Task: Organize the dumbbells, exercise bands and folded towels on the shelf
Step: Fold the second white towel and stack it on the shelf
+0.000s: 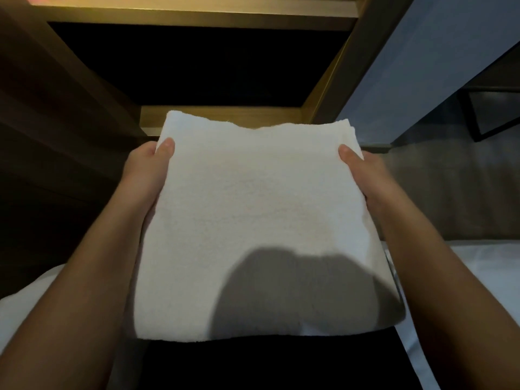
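At the left edge of the folded towel [253,215], the left hand [145,174] pinches it, thumb on top, fingers hidden beneath. Its far edge lies near the wooden shelf board [225,112], with a dark open compartment [197,66] beyond. On the right edge, the right hand [364,171] grips likewise, thumb pressed on top, fingers out of sight.

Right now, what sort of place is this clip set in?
Probably a bedroom or hotel room. A wooden shelf stands ahead, white bedding lies at the lower edges, and the left hand and right hand hold a folded white towel.
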